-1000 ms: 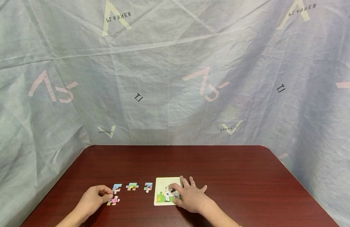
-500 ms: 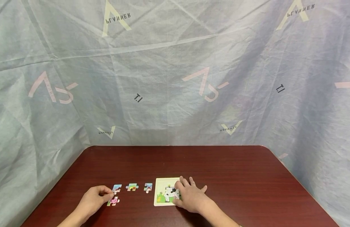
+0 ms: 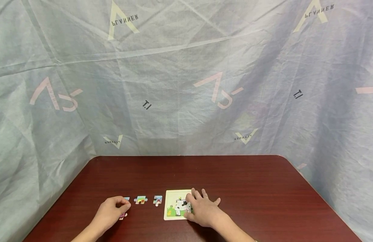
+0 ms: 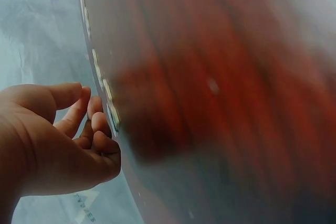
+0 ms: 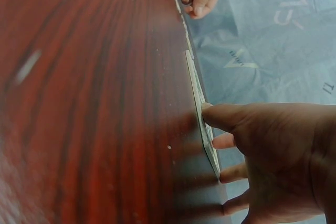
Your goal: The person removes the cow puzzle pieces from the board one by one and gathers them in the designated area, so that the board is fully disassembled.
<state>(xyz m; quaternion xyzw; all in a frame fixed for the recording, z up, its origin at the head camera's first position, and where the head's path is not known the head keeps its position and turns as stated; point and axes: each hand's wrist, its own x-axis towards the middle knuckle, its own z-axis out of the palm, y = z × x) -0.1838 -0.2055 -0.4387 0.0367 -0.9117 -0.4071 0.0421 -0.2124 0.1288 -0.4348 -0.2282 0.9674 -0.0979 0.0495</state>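
Note:
In the head view, my left hand (image 3: 109,213) hovers over two jigsaw pieces at the left, thumb and fingers loosely bent. It partly covers a blue piece (image 3: 127,198) and a pink piece (image 3: 123,216). No piece shows between its fingertips in the left wrist view. My right hand (image 3: 204,209) lies with spread fingers over the right side of a cream puzzle tray (image 3: 165,205), thumb and fingers resting on it. The tray bears a cow picture (image 3: 181,205) on green at its lower part; the right side is hidden under the hand.
Between my left hand and the tray lie two more jigsaw pieces: a colourful one (image 3: 141,200) and a blue one (image 3: 157,200). All rest on a dark red wooden table (image 3: 249,188). Grey printed cloth (image 3: 174,84) hangs around the table.
My left hand has moved right, from beside the two left pieces to over them. On the right hand, the index finger has drawn back toward the tray's right side.

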